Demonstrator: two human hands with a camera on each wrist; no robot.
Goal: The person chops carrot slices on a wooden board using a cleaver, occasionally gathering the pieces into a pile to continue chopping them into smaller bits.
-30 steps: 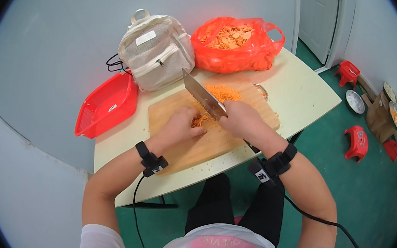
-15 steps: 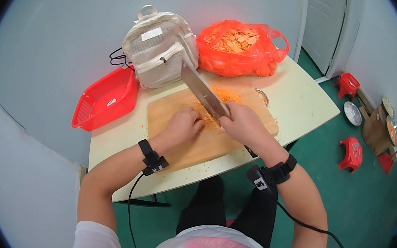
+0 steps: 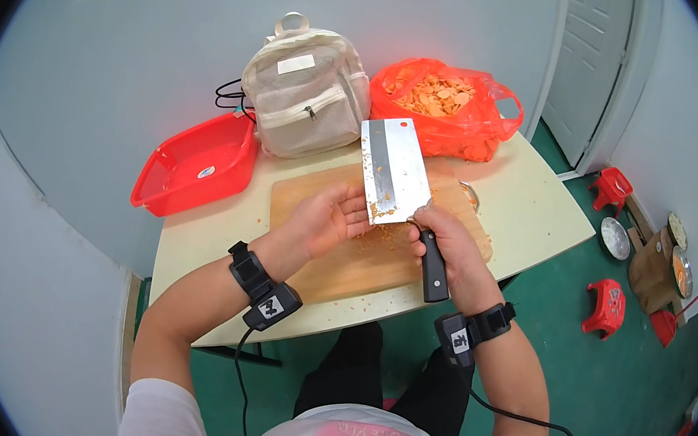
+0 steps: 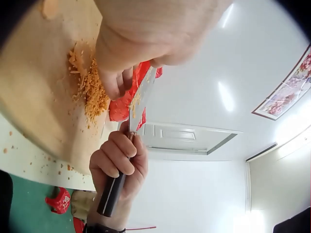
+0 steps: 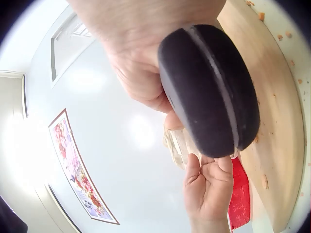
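My right hand [image 3: 455,248] grips the black handle of a cleaver [image 3: 403,168], its broad blade tilted up over the wooden cutting board [image 3: 351,278]. Orange bits cling to the blade along one side and its lower corner. The left hand [image 3: 325,222] is held palm up beside the blade, fingers extended, fingertips right at its lower edge. In the left wrist view a heap of finely chopped orange vegetable [image 4: 93,94] lies on the board below the left fingers. The butt of the cleaver handle [image 5: 209,92] fills much of the right wrist view.
Behind the board stand a pale backpack [image 3: 302,98] and a red plastic bag [image 3: 460,132] of orange slices. A red basket [image 3: 201,164] sits at the table's left. Part of a metal bowl [image 3: 472,195] shows behind the board. Red stools [image 3: 605,306] stand on the floor at right.
The cleaver has risen from the board and turned, so its flat side now faces up toward the head camera. My left hand has gone from curled over the chopped bits to palm up with fingers extended.
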